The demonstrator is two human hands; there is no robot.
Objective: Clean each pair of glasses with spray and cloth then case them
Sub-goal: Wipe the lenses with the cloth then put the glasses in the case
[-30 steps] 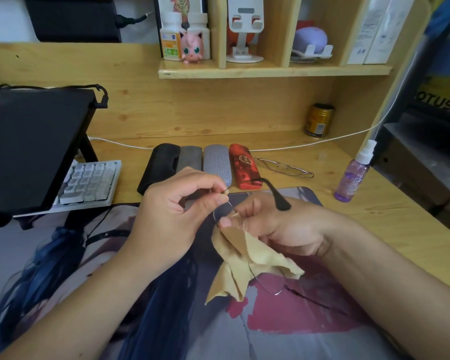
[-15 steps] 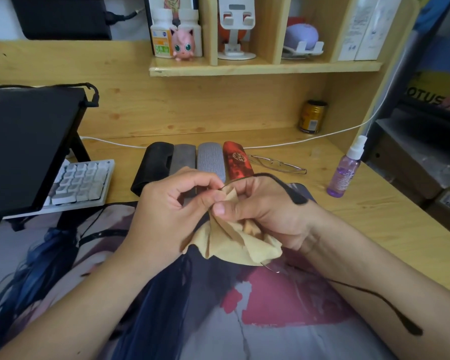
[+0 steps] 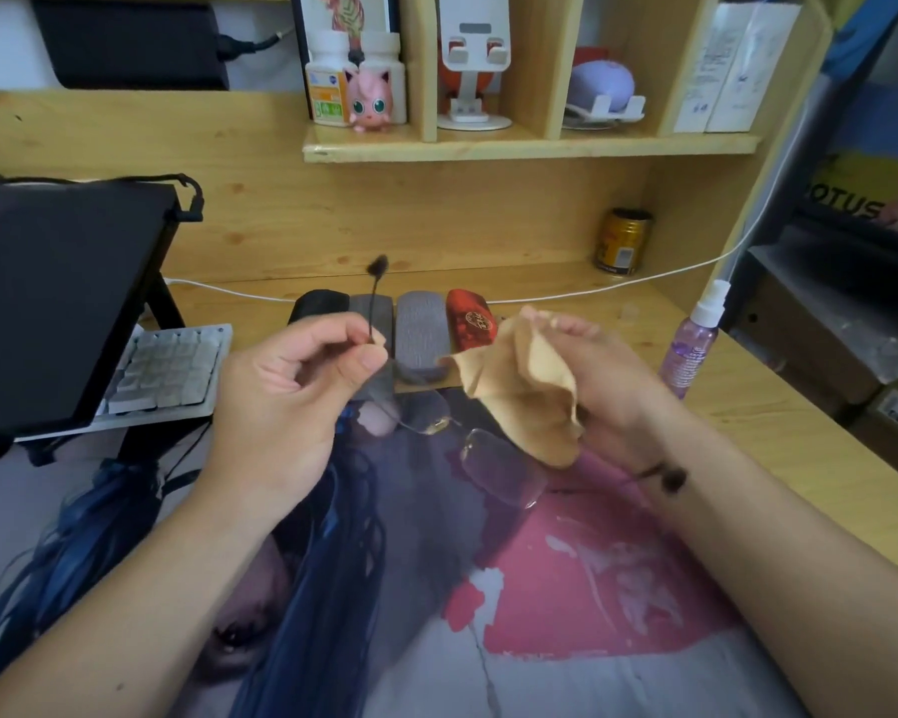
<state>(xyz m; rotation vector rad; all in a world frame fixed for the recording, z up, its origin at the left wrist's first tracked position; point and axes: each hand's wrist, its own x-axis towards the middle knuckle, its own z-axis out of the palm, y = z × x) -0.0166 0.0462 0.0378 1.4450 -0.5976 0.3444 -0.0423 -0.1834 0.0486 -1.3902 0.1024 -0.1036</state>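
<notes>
My left hand [image 3: 291, 401] pinches one temple arm of a thin rimless pair of glasses [image 3: 493, 466], whose lenses hang just above the printed desk mat [image 3: 566, 603]. The black temple tip sticks up above my fingers. My right hand [image 3: 602, 391] grips a tan cleaning cloth [image 3: 524, 391] beside the glasses, apart from the lenses. The other temple tip shows near my right wrist. Several closed cases lie in a row behind my hands: black [image 3: 315, 303], dark grey [image 3: 372, 308], light grey [image 3: 421, 329], red [image 3: 470, 316]. A purple spray bottle [image 3: 693, 344] stands at the right.
A black laptop on a stand [image 3: 58, 308] and a white keyboard [image 3: 169, 370] fill the left. A gold can [image 3: 622, 242] stands at the back. A white cable [image 3: 592, 290] runs along the desk. A shelf [image 3: 530, 145] hangs above; boxes sit off the right edge.
My hands have drawn apart: the cloth has come off the lens and stays in my right hand, while my left hand has shifted its grip to the temple arm. The glasses now hang open.
</notes>
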